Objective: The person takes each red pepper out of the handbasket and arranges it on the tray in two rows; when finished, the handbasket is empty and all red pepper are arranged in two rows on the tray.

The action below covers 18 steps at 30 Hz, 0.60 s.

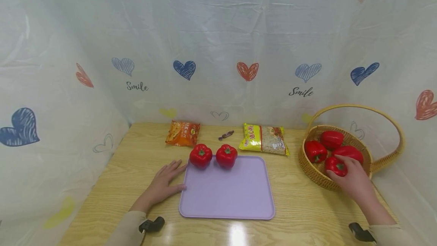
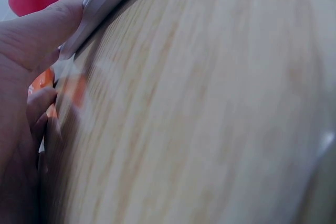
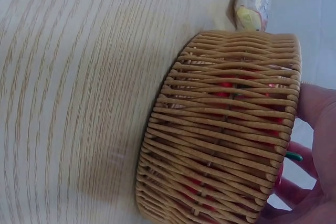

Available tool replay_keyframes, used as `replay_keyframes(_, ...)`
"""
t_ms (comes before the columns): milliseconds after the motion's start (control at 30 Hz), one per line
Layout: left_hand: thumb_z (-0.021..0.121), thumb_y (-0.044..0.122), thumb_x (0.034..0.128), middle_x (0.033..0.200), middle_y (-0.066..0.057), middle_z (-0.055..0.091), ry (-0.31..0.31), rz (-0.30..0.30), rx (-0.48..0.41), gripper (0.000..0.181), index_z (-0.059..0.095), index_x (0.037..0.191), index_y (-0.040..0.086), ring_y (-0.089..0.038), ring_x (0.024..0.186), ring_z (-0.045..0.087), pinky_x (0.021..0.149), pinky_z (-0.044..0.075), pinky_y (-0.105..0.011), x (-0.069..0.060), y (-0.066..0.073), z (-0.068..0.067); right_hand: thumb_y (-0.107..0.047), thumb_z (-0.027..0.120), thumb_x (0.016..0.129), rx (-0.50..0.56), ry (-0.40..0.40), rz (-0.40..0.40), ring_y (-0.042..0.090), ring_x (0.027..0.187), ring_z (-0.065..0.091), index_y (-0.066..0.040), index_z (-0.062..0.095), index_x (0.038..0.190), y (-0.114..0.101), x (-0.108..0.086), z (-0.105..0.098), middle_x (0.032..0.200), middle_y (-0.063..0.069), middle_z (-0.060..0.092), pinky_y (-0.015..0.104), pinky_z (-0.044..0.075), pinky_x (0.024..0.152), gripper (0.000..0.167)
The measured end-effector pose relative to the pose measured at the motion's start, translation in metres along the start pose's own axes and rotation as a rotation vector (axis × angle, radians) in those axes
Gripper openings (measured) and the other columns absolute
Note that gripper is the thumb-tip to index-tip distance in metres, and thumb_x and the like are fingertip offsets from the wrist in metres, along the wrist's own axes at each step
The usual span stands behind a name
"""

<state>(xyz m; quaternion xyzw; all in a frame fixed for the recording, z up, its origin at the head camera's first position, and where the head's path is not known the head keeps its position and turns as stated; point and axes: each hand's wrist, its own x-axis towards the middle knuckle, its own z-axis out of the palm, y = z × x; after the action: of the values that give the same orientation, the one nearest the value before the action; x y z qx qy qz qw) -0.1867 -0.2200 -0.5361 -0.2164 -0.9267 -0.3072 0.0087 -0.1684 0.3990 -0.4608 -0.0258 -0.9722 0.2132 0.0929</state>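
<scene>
My right hand (image 1: 355, 181) reaches over the rim of a wicker basket (image 1: 317, 180) and grips a red bell pepper (image 1: 336, 166) with thumb and fingers on either side. Its green stem (image 3: 294, 156) shows beside the fingers in the right wrist view. Several red peppers (image 1: 332, 139) lie in that basket. On the left, my left hand (image 1: 164, 185) rests with spread fingers against the left edge of a lilac tray (image 1: 228, 196); the thumb touches the tray's side. Two more red bell peppers, one left (image 1: 200, 156) and one right (image 1: 227, 156), sit along the tray's far edge.
Behind the tray lie an orange snack bag (image 1: 183, 133), a small dark wrapped piece (image 1: 226, 135) and a yellow-ended clear bag (image 1: 264, 139). The basket's tall handle (image 1: 392, 124) arches over its right side. A heart-printed curtain (image 1: 218, 48) encloses the wooden table (image 1: 290, 208).
</scene>
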Motion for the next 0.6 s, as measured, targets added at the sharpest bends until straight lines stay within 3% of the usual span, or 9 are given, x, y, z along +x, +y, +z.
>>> replay_keyframes(300, 0.072, 0.047, 0.0911, 0.161, -0.019, 0.036, 0.009, 0.007, 0.006, 0.073, 0.048, 0.153, 0.016, -0.042, 0.151, 0.024, 0.122, 0.011, -0.060, -0.0002, -0.0005, 0.0007, -0.031, 0.074, 0.092, -0.009, -0.004, -0.001, 0.064, 0.119, 0.040, 0.007, 0.047, 0.140, 0.0009, -0.0005, 0.0016, 0.135, 0.045, 0.037, 0.081, 0.039, 0.089, 0.066)
replay_keyframes(600, 0.071, 0.049, 0.0910, 0.161, -0.018, 0.035, 0.007, 0.003, 0.004, 0.073, 0.049, 0.153, 0.017, -0.041, 0.152, 0.023, 0.123, 0.011, -0.059, -0.0004, -0.0023, 0.0016, -0.026, 0.075, 0.091, 0.002, 0.046, -0.030, 0.063, 0.117, 0.038, 0.007, 0.050, 0.138, 0.0012, -0.0021, 0.0039, 0.131, 0.045, 0.038, 0.082, 0.039, 0.086, 0.063)
